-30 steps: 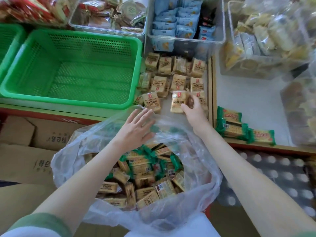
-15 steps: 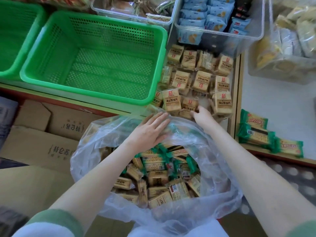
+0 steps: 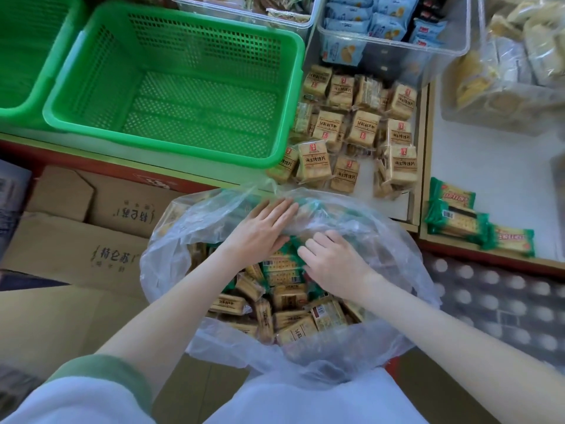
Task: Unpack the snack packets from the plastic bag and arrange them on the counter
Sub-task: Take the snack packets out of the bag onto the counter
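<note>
Snack packets were heaped in the plastic bag below the counter. The left hand was laid flat, fingers straight, on the bag's far rim, presumably to keep it open. The right hand was curled over green packets, and its grip could not be told. Beyond, tan packets were laid in rows beside a green basket.

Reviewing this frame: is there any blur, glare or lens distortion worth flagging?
Head view: wide-angle bowing curves the green basket rim; light is soft and even, with no hard shadows; the plastic bag film has a milky sheen that veils packets near the left hand; the clear bins at top right look washed out and soft; the right hand and tan packets are fairly sharp.
</note>
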